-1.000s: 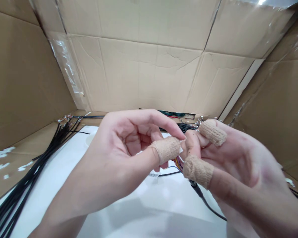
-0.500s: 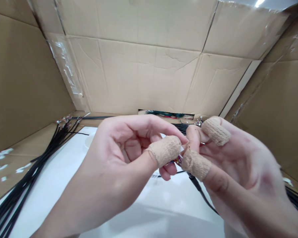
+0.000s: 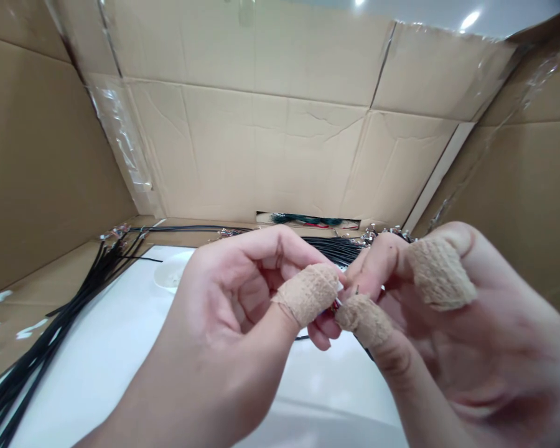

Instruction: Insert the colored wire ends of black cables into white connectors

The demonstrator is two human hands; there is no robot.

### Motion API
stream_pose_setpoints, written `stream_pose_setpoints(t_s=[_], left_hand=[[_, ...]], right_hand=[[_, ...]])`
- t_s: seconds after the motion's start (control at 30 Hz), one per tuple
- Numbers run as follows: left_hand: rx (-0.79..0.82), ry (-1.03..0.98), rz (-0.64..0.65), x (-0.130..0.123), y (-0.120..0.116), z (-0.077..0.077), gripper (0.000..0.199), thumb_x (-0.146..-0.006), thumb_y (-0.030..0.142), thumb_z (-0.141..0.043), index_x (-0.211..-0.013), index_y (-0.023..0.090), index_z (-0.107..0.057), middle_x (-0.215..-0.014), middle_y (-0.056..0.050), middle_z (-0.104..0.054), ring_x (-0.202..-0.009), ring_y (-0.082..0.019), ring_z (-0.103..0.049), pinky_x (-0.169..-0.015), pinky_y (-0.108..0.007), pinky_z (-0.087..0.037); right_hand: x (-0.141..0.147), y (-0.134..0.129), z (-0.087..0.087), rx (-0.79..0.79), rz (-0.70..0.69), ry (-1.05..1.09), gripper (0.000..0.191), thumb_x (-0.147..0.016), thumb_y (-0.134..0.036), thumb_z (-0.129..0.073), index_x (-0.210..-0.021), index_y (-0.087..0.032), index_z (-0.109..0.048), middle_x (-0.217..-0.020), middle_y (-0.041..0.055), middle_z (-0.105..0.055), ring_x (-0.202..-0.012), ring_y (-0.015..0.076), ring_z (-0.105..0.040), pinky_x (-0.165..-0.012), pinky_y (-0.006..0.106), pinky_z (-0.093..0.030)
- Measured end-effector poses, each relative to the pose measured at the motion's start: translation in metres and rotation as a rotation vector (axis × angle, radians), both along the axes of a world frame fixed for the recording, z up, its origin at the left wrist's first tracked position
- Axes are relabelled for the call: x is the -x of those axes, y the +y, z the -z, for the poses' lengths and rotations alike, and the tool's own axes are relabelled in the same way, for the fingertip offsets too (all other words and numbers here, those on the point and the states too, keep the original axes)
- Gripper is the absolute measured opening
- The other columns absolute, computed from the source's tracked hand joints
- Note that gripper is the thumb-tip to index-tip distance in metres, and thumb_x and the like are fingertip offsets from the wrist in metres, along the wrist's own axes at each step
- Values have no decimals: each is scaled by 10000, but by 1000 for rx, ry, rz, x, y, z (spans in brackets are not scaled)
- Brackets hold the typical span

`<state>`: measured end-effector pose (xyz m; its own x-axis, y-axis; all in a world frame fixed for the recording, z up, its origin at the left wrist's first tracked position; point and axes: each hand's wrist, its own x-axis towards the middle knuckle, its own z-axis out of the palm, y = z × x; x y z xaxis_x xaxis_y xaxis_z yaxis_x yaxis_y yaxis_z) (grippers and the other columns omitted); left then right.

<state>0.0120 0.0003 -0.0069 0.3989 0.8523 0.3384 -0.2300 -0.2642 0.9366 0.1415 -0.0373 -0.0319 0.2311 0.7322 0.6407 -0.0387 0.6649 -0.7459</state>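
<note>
My left hand [image 3: 242,311] pinches a small white piece [image 3: 340,287] between its taped thumb and its index finger. Thin coloured wires [image 3: 336,305] show in the narrow gap between the two thumbs. On the right, my right hand [image 3: 429,311] has its thumb and index fingertips pressed together on these wires; both of these fingers carry beige tape. Most of the piece and the wire ends is hidden by the fingers. Part of a dark cable shows beneath the right thumb.
A bundle of black cables [image 3: 81,298] lies along the left side of the white surface [image 3: 121,311]. More black cables [image 3: 333,250] lie at the back, below a slot [image 3: 308,220] in the cardboard wall [image 3: 261,155]. White scraps [image 3: 30,328] are at the far left.
My right hand has turned, its palm shifting right and its index finger more bent. Less of the black cable under it shows. The view has tilted up slightly.
</note>
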Motion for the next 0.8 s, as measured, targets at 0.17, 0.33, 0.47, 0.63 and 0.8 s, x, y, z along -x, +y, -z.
stream_pose_setpoints(t_s=[0.17,0.33,0.47,0.63,0.8], left_hand=[[2,-12,-40,-5,-1,-3,187,-828,133,-684,-659,202,-722,-580,42,-661,-527,-80,-607,-502,-129,-490],[9,7,-52,-7,0,-1,218,-810,132,-703,-601,195,-703,-548,36,-656,-517,-88,-610,-496,-134,-493],[26,-19,23,-2,5,2,151,-848,182,-709,-702,216,-731,-629,49,-699,-579,-75,-640,-541,-113,-505],[110,-79,132,1,13,-1,133,-865,189,-714,-734,189,-742,-614,39,-690,-599,-64,-643,-573,-94,-520],[150,-122,155,1,13,-4,135,-858,155,-708,-728,161,-746,-635,23,-687,-609,-67,-634,-594,-102,-539]], right_hand=[[-3,0,0,-8,86,-72,330,-804,49,-624,-792,-254,-494,-707,-32,-603,-584,127,-640,-507,216,-523],[-2,0,2,-20,118,-98,332,-790,58,-622,-789,-254,-508,-702,-33,-596,-579,139,-650,-508,234,-546],[-2,0,-2,6,105,-32,334,-817,28,-637,-772,-253,-462,-715,-39,-587,-592,123,-647,-538,226,-540],[-15,5,-8,121,-147,-23,352,-815,-61,-705,-779,-258,-416,-783,-34,-647,-696,165,-695,-620,279,-592],[-21,9,-15,235,-335,103,355,-823,-160,-752,-727,-239,-420,-777,-32,-689,-715,137,-682,-682,266,-601]])
